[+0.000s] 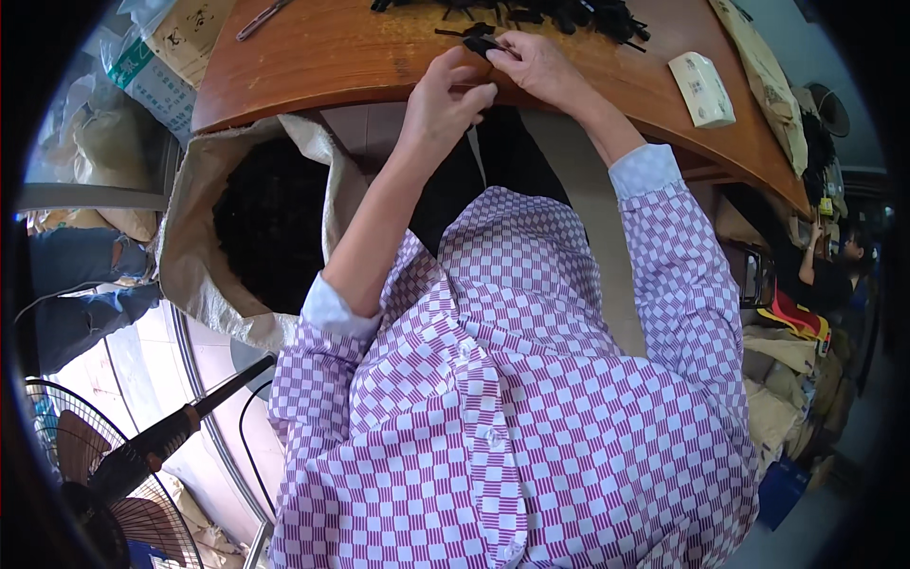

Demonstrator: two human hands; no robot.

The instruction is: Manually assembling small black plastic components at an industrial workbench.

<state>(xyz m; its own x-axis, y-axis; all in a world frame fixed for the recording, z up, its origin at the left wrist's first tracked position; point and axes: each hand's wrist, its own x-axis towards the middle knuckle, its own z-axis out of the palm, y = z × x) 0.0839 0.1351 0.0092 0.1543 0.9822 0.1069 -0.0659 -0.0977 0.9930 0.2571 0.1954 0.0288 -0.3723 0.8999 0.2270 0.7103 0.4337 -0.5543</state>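
Over the near edge of the wooden table [332,62], my two hands are close together. My right hand [545,74] pinches a small black piece [480,45] between thumb and fingers; its exact kind is too small to make out. Just left of it, my left hand [441,102] is half curled, its fingers apart and no object visible in it. Another small black piece [455,32] lies on the tabletop beside the held one. Beyond my hands spreads a heap of similar black pieces [569,13], cut off by the upper rim.
A pale woven sack [194,204] holding a dark mass [270,223] stands left of my legs. On the table are a white tissue pack [701,88] and a thin pen-like tool [262,19]. A fan [81,455] stands lower left. Another person [825,261] is at far right.
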